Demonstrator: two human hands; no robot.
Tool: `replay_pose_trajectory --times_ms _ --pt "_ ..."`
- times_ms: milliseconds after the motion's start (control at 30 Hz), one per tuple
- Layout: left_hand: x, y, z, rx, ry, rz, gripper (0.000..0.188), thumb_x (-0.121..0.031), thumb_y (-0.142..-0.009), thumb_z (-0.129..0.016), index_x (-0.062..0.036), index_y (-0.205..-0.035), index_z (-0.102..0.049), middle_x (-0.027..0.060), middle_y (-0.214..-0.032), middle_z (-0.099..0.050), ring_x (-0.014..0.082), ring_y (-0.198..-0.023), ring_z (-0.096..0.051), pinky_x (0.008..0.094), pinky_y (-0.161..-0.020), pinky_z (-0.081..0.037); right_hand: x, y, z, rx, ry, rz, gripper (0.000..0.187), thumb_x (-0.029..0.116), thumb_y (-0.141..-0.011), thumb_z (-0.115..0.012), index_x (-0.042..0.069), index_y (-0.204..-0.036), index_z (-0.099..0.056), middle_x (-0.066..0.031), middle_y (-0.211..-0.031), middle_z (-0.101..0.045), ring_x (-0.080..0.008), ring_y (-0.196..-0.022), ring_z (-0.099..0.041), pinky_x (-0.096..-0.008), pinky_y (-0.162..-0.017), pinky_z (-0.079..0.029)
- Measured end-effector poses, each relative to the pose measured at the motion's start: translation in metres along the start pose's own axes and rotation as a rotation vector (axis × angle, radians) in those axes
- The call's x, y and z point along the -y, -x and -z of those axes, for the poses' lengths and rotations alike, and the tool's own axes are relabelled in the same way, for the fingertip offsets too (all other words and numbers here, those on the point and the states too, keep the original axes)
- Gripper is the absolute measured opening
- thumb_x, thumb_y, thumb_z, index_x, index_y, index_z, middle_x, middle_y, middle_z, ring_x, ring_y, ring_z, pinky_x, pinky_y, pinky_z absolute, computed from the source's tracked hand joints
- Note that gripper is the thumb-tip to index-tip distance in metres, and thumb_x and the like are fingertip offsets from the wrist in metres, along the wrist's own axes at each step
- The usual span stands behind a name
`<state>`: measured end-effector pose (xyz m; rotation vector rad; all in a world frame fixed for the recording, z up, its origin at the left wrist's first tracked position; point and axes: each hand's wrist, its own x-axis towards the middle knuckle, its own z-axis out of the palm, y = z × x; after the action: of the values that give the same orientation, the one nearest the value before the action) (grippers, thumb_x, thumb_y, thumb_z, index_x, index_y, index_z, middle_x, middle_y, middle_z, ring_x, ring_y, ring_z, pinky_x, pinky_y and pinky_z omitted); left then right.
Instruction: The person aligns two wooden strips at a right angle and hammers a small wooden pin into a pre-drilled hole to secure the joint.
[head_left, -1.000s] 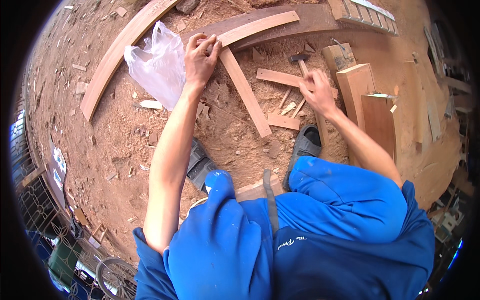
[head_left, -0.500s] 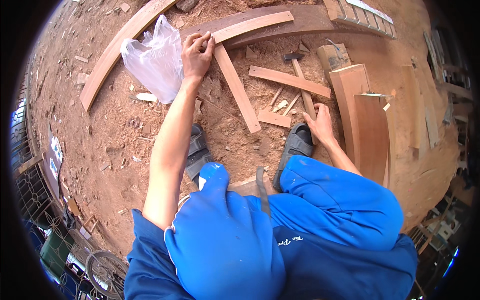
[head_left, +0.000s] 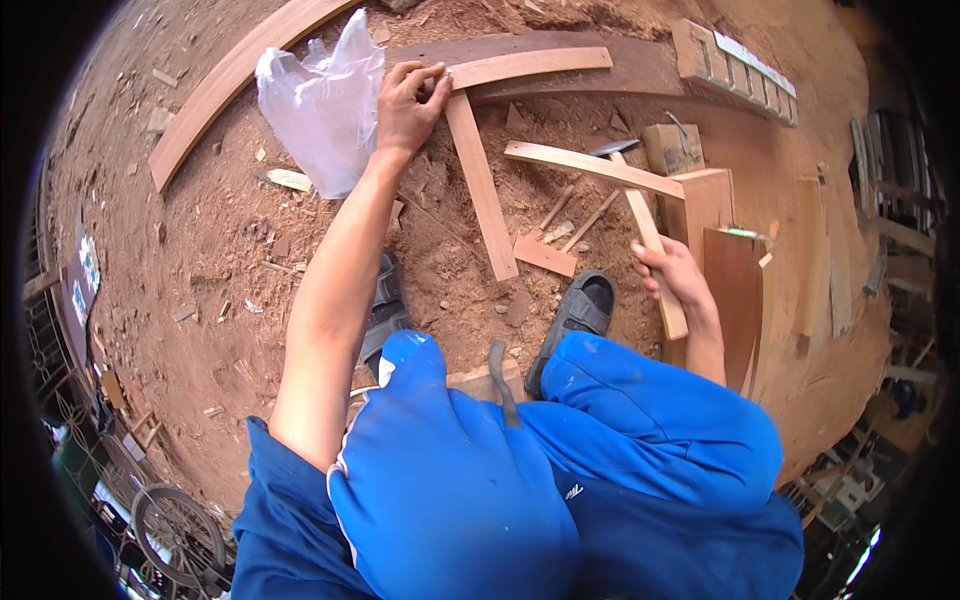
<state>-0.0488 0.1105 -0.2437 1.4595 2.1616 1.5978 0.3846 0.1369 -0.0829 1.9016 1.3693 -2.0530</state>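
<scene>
My right hand [head_left: 680, 275] is wrapped round the wooden handle of a hammer [head_left: 650, 228], its head pointing away from me. A loose wooden strip [head_left: 575, 165] lies across the handle close to the head and is tilted. At the far middle, my left hand [head_left: 410, 108] pinches with thumb and forefinger at the corner where two wooden strips meet; whatever is between the fingertips is too small to make out. One of these, the upper strip [head_left: 535, 66], runs off to the right, and the lower strip [head_left: 482, 190] points back towards me.
A white plastic bag [head_left: 325, 110] sits left of my left hand. Beneath the upper strip is a wide dark plank [head_left: 640, 62]. Thick curved timbers [head_left: 735, 290] and a wooden block [head_left: 673, 150] stand at the right. Small offcuts [head_left: 545, 256] lie on sawdust between my sandals.
My right hand has closed round the hammer handle and raised it slightly, tilting the loose strip across it. My left hand stays at the corner of the two strips.
</scene>
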Motion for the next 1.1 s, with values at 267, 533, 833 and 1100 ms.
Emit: replay_pose_trajectory --times_ms 267,533,833,1100 --pt "0.002 -0.002 0.002 -0.005 -0.054 -0.04 0.028 -0.028 -0.091 -0.081 -0.0101 -0.112 -0.08 0.0069 -0.11 -0.071 0.0206 -0.09 -0.07 0.034 -0.082 -0.058 0.045 0.058 -0.008 -0.493 0.323 0.29 0.02 0.022 -0.105 -0.064 0.006 -0.114 -0.059 0.0029 -0.069 -0.052 -0.0062 -0.05 -0.048 -0.0239 -0.044 -0.04" --pt "0.008 -0.001 -0.001 -0.047 -0.113 -0.121 0.027 -0.028 -0.091 -0.081 -0.01 -0.111 -0.08 0.0067 -0.11 -0.071 0.0196 -0.087 -0.071 0.0331 -0.08 -0.059 0.081 0.058 -0.046 -0.524 0.183 0.774 0.021 0.023 -0.11 -0.056 0.005 -0.121 -0.057 0.0044 -0.064 -0.047 -0.0036 -0.05 -0.045 -0.0223 -0.044 -0.037" --pt "0.013 -0.002 -0.007 -0.023 -0.038 -0.084 0.027 -0.023 -0.089 -0.083 -0.0061 -0.11 -0.079 0.006 -0.106 -0.068 0.0131 -0.073 -0.069 0.0281 -0.067 -0.059 0.089 0.0 -0.126 -0.123 0.588 0.754 0.035 0.02 -0.107 -0.059 -0.001 -0.133 -0.054 -0.0046 -0.072 -0.064 -0.0126 -0.057 -0.06 -0.0303 -0.048 -0.044" --pt "0.011 -0.005 -0.004 -0.048 -0.05 -0.097 0.025 -0.022 -0.088 -0.083 -0.0055 -0.106 -0.078 0.0063 -0.103 -0.068 0.0157 -0.072 -0.069 0.0301 -0.068 -0.058 0.072 -0.033 -0.157 -0.161 0.649 0.769 0.032 0.014 -0.104 -0.06 -0.005 -0.129 -0.056 -0.0156 -0.075 -0.067 -0.021 -0.065 -0.068 -0.0371 -0.056 -0.049"
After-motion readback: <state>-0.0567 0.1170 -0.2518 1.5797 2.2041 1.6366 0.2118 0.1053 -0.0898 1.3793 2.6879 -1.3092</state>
